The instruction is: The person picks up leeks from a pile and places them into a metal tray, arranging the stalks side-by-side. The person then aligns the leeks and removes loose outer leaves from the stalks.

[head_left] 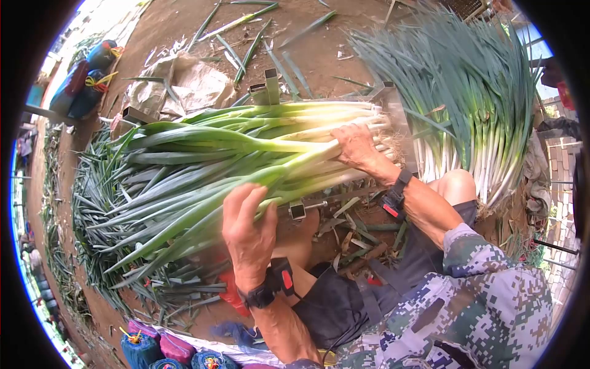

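Note:
A thick pile of green onions (203, 154) lies across a metal frame (297, 210), leaves to the left and white root ends to the right. My right hand (356, 147) is wrapped round the white part of a stalk near the roots. Farther left, my left hand (249, 224) rests at the near side of the leaves, fingers apart and bent, holding nothing that shows. Both wrists wear black bands with a red mark.
Another large heap of onions (473, 104) stands at the right. Cut leaves (246, 55) and a crumpled sack (190, 83) lie on the soil beyond the frame. Rolled twine bundles (141, 347) sit at the bottom left, more (86, 86) at the upper left.

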The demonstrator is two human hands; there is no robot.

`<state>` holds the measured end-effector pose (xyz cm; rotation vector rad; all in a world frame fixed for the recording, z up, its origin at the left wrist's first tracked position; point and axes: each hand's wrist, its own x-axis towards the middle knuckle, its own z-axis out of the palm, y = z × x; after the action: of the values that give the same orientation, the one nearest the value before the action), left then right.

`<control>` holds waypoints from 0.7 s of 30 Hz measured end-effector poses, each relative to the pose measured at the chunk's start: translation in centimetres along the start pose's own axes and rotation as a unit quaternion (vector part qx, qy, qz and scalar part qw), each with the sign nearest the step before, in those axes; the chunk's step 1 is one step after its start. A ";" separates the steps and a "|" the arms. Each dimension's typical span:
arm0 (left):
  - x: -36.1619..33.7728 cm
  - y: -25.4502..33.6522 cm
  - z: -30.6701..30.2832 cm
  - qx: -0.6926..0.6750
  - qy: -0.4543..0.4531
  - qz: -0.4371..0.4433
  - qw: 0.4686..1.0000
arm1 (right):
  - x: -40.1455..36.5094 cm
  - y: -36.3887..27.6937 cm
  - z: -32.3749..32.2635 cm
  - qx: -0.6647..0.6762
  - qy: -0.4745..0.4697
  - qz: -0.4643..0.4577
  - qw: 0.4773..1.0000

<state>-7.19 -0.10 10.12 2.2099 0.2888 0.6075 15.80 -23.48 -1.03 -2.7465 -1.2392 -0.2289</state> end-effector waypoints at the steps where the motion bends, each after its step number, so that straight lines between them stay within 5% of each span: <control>1: 1.0 -0.1 0.5 0.028 -0.005 0.032 0.999 | 0.3 -0.7 -1.2 0.028 -0.014 0.007 0.999; 5: 3.4 -1.3 2.9 0.172 -0.074 0.049 0.981 | 0.6 -3.2 -6.1 0.056 0.032 0.014 0.998; 8: 3.9 -4.1 5.4 0.153 -0.168 -0.012 0.974 | -3.0 -2.6 -1.8 0.115 -0.083 0.024 0.990; 11: 5.3 -4.0 6.5 0.181 -0.079 0.034 0.980 | -4.0 -3.0 -1.0 0.183 -0.041 0.044 0.981; 16: 7.8 -6.6 8.0 0.300 -0.122 0.063 0.944 | -4.6 -1.5 -2.1 0.337 -0.059 0.080 0.936; 21: 9.4 -6.6 8.2 0.332 -0.162 0.033 0.929 | -2.1 -1.5 -2.5 0.191 0.037 0.065 0.979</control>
<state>5.04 2.51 3.59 2.9325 0.2723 0.1692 13.09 -24.50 1.13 -2.4481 -0.9629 -0.0685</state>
